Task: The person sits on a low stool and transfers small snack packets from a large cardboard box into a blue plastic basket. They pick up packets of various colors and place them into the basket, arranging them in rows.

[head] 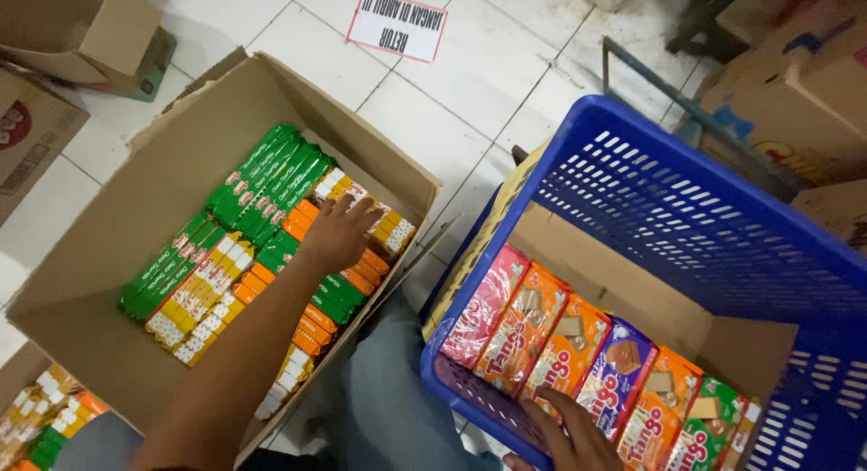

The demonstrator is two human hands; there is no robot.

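White floor tiles (pixel 452 101); left hand (pixel 336 236) fingers spread flat on orange packs (pixel 361 270), right hand (pixel 571 435) gripping blue basket (pixel 686 218)

A floor of white square ceramic tiles (pixel 470 83) carries everything here. Directly on it lie an open brown cardboard carton (pixel 181 155), a white paper sign with red lettering (pixel 397 24) and more brown cardboard boxes (pixel 795 83) at its edges.

My left hand (pixel 336 233) lies flat on orange flat snack packs (pixel 361 270) inside the open brown cardboard box (pixel 108 254) at frame left. My right hand (pixel 569 435), bottom centre, touches upright wafer packets (pixel 578 354) in the blue plastic basket (pixel 704 209).
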